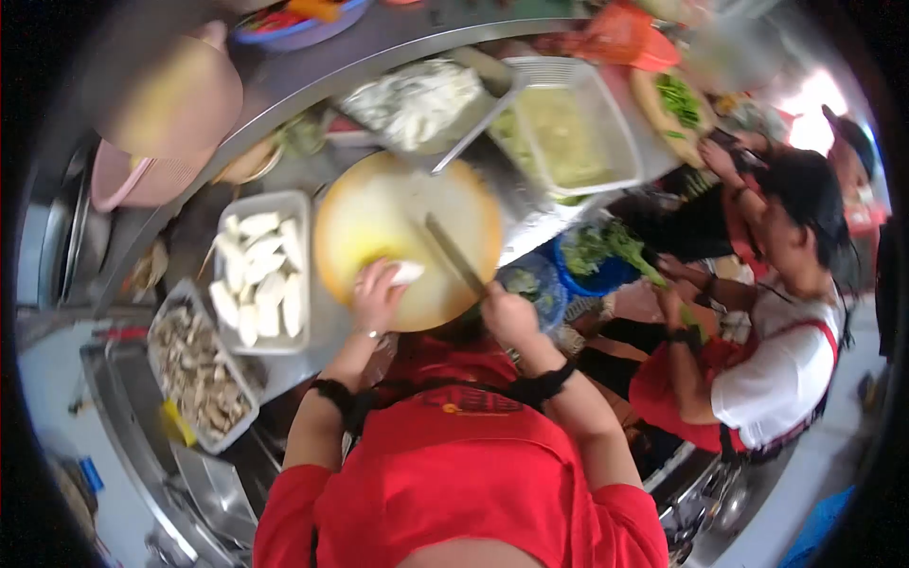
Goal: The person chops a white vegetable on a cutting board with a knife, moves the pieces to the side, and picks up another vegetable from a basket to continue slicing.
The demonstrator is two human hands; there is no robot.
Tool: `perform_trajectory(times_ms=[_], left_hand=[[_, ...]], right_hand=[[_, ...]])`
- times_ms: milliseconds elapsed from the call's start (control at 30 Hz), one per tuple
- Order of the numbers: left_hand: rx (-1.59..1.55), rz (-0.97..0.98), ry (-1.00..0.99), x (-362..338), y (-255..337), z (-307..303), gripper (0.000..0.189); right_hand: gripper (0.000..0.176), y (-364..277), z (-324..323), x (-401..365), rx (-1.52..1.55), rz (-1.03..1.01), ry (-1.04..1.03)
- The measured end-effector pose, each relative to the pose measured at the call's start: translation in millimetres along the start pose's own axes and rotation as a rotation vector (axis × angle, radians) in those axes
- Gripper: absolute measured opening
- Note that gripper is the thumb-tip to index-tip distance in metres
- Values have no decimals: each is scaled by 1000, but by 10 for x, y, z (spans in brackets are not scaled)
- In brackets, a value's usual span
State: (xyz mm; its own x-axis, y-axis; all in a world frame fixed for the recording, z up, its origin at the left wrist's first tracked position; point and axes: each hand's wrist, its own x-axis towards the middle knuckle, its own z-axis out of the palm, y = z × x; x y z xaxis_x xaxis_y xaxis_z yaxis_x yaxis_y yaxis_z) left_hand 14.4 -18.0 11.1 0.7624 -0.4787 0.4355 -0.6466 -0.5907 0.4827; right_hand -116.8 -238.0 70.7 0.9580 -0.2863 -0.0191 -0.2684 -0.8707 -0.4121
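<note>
A round cutting board [355, 213] lies in front of me on the counter. On its near left part my left hand [377, 298] has its fingers bent over a small white vegetable piece [408, 273], which sticks out to the right of the fingertips. My right hand [509, 317] is closed round the handle of a kitchen knife [454, 256]. The blade points away and to the left over the board, apart from the piece. A white tray [306, 213] of thick white vegetable pieces [260, 270] stands just left of the board.
A basket [248, 421] of sliced mushrooms stands at lower left. Behind the board are a metal tray [440, 156] of white food and a white plastic tub [620, 142]. A co-worker [776, 360] on the right handles leafy greens over a blue bucket [578, 282]; another person stands beyond.
</note>
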Motion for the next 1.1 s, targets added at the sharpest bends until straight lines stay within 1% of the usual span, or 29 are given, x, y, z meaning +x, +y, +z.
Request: perform_trajectory(times_ms=[33,67,133,200,267,367,500,567,667,833,867,933,1100], left_hand=[[-74,6,-14,38,29,-46,33],[-56,-18,-10,38,4,-60,33],[-176,72,-48,71,25,-73,28],[-176,45,-36,81,120,-115,24],[-3,47,90,92,191,-161,24],[-55,54,86,-7,98,-46,20],[-71,95,131,13,101,-69,21],[33,103,131,-16,107,-78,21],[-27,108,108,-2,106,-78,21],[-46,121,134,29,105,-90,20],[-38,131,142,33,110,-88,20],[-40,138,130,42,110,-101,22],[-36,133,118,12,70,-78,25]], right_hand=[[15,-26,-93,-7,54,-28,-11],[16,-81,-167,-6,51,-23,-40],[16,-98,-179,-22,39,-49,-71],[16,-107,-189,-19,29,-68,-107],[16,-117,-189,-8,21,-89,-140],[17,-114,-210,-41,1,-131,-212],[17,-146,-350,-24,-39,-162,-183],[17,-199,-457,33,-54,-189,-175],[15,-259,-576,100,-22,-255,-134],[15,-257,-527,152,-22,-346,-187],[15,-248,-528,155,-24,-346,-190],[17,-284,-559,175,-104,-321,-274],[18,-303,-510,220,-145,-341,-291]])
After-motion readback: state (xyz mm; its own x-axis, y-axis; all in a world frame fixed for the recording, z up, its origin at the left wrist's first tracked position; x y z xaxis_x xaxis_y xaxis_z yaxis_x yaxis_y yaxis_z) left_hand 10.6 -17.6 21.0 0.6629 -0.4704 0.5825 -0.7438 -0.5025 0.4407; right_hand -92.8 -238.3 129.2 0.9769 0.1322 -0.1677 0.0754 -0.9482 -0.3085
